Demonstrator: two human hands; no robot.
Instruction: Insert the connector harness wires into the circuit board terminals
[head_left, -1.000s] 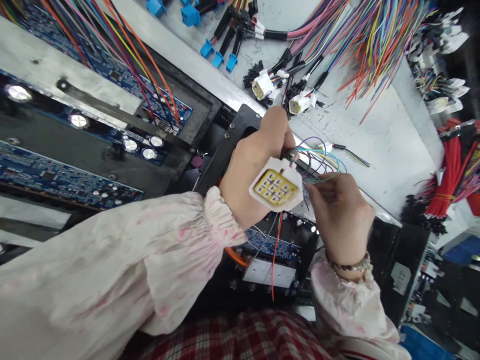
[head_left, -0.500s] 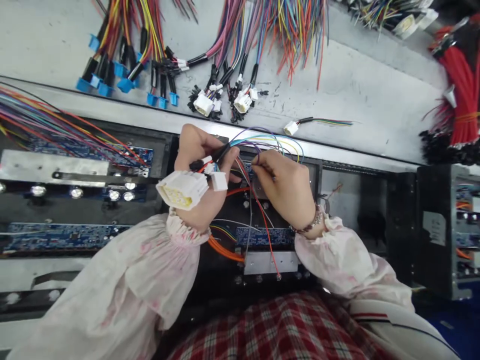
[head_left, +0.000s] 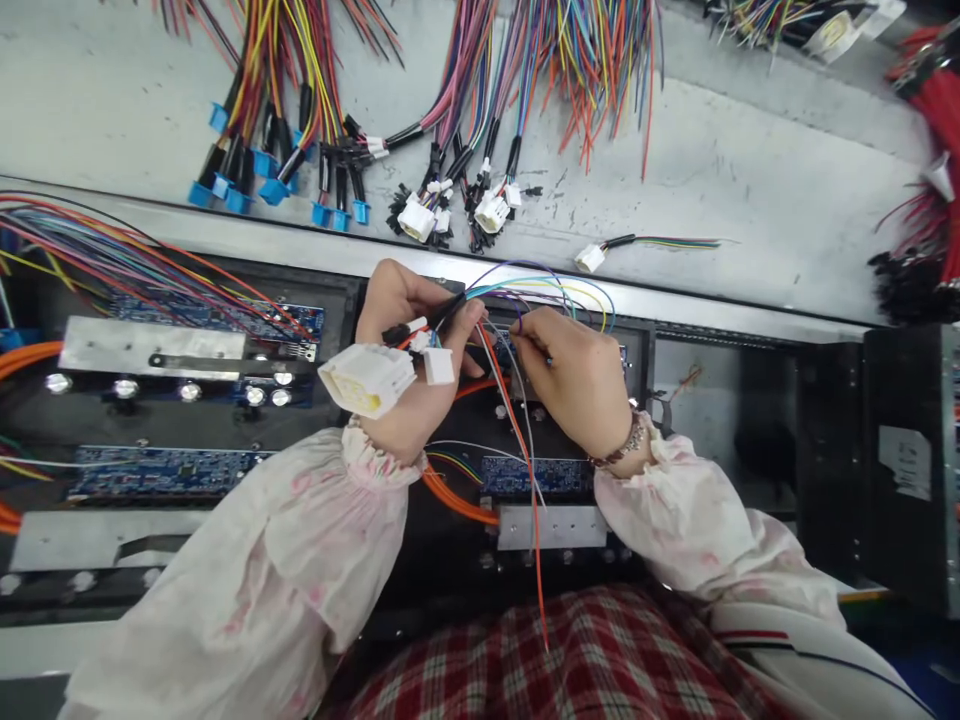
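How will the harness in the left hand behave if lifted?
Its wires probably flop: they bow in loose loops. The black sleeving likely bends less, bundling them. The large white connector looks rigid, given its boxy shape.

The held connector (head_left: 369,381) looks like smooth plastic.

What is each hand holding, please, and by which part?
Left hand: multicoloured wire harness with white plastic connectors, by its black sleeve. Right hand: seemingly its thin wires; spot hidden.

Around your metal shelf (head_left: 750,160)
Blue plugs (head_left: 274,190) lie near your ten o'clock, coloured wires (head_left: 592,70) at one, a red wire bundle (head_left: 939,115) at two; a black box (head_left: 892,400) with a pale label (head_left: 905,462) stands just past three.
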